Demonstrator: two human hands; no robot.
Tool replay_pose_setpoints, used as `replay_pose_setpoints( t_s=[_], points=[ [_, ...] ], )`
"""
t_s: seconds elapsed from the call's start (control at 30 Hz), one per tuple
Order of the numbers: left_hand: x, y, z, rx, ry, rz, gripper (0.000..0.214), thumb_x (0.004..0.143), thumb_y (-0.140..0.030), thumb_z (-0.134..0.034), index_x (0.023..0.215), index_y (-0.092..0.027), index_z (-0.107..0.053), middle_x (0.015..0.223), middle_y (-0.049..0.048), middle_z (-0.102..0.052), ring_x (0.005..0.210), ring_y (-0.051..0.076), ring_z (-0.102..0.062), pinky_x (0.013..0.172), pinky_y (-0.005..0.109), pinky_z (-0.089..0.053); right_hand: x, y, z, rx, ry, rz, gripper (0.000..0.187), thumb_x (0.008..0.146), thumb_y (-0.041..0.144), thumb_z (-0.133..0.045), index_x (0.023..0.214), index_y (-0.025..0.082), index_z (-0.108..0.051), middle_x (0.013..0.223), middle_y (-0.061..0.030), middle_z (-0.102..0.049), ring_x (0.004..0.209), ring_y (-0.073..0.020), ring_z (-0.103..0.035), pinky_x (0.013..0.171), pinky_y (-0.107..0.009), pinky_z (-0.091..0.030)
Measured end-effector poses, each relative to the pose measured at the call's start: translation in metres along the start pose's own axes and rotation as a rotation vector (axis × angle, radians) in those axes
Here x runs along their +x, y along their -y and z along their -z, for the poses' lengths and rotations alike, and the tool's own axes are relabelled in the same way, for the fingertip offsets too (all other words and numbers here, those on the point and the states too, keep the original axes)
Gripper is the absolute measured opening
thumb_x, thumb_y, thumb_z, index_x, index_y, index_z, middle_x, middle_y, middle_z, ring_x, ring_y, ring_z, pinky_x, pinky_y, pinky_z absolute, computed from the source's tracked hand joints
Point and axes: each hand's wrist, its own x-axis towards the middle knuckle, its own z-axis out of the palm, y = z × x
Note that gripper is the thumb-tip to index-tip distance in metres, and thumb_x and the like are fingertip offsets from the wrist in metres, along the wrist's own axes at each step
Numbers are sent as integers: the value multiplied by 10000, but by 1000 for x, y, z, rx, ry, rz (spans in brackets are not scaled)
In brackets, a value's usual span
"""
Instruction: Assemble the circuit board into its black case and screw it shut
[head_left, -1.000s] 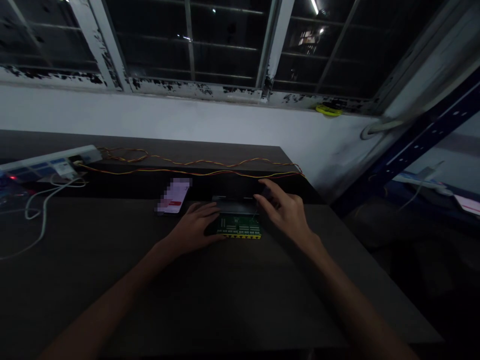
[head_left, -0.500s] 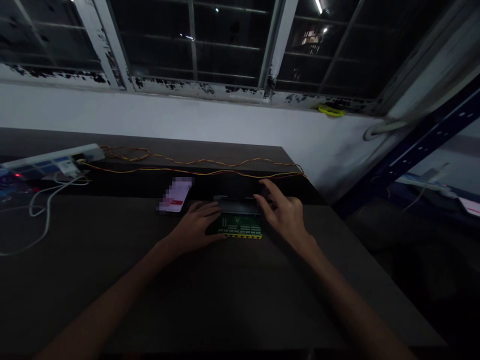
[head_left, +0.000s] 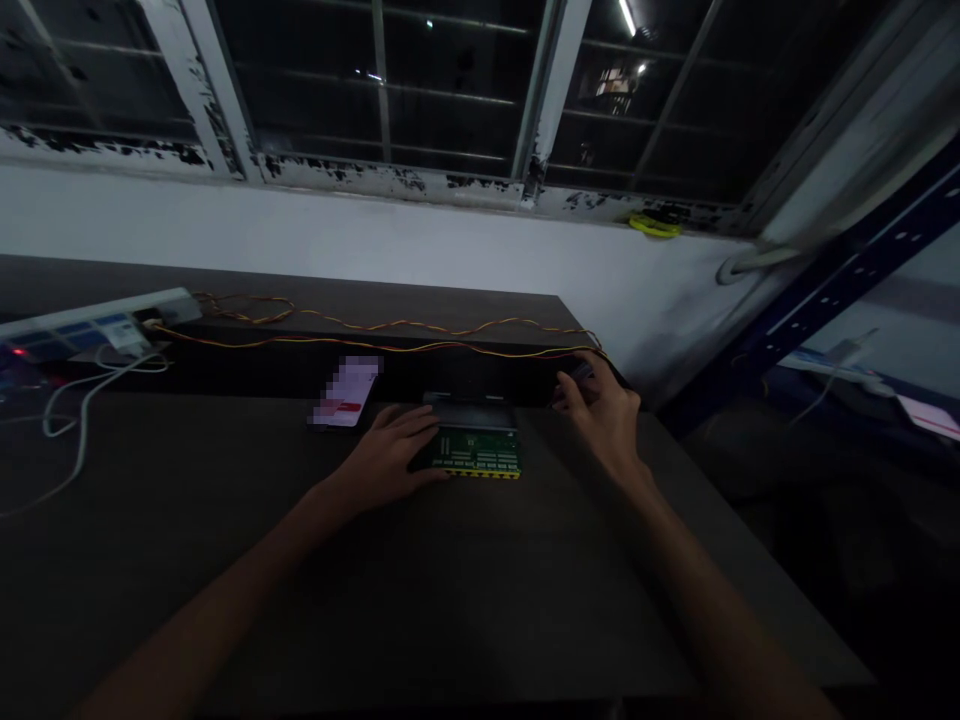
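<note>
A green circuit board [head_left: 480,450] with a yellow-and-black strip along its near edge lies on the dark table. Behind it, and touching it, is a dark flat panel [head_left: 472,412]. My left hand [head_left: 390,450] rests at the left side of both, fingers stretched out and thumb by the yellow strip. To the right of the board, my right hand [head_left: 604,415] is raised a little, with thumb and fingers closed round something small and dark. Poor light hides what that is. A lit phone [head_left: 349,392] leans beyond my left hand.
Orange and yellow twisted wires [head_left: 420,345] run along the raised shelf [head_left: 450,300] at the back. A power strip [head_left: 97,315] with white cables [head_left: 81,430] is at the left. A blue metal rack [head_left: 825,290] stands past the table's right edge. Barred windows rise behind.
My right hand has moved right, away from the board's right edge towards the back right of the table. My left hand and the board keep their places.
</note>
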Motion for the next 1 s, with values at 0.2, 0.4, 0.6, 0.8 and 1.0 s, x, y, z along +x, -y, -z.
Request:
replay_pose_setpoints(
  t_s=[0.2,0.4,0.6,0.8,1.0],
  points=[
    [-1,0,-2,18,1,-17,582,922,-613,-474,1283,-172,-592,1358,148,-578,1313,307,-479,1111,522,-283,2,-3,3,-72,21,51,477,912,456,-513,1278,157,-582,637,-25,-710,584,-217,-699,616,-321,-538],
    [-1,1,-4,39,-5,-18,587,930,-622,-441,1276,-172,-589,1353,149,-581,1293,302,-499,1115,530,-263,0,-3,0,-93,67,62,501,913,427,-508,1306,123,-570,615,-38,-697,560,-219,-684,594,-313,-511],
    [0,0,-2,49,9,-21,578,922,-620,-462,1262,-171,-592,1353,144,-582,1296,297,-498,1112,513,-262,-2,-4,-2,-131,82,91,481,924,398,-505,1320,132,-565,645,-38,-702,572,-206,-680,603,-301,-507],
    [0,1,-2,39,5,-14,570,909,-611,-504,1254,-166,-599,1350,146,-584,1294,303,-498,1106,526,-272,1,6,5,-111,32,70,454,910,393,-536,1292,153,-584,643,-34,-704,581,-205,-688,606,-313,-532],
    [0,-4,0,8,-79,-3,562,839,-626,-603,1186,-187,-654,1271,124,-634,1278,323,-508,1111,549,-280,0,32,8,441,-24,-151,482,841,454,-637,1237,188,-572,721,-24,-721,555,-197,-699,550,-333,-596]
  ],
)
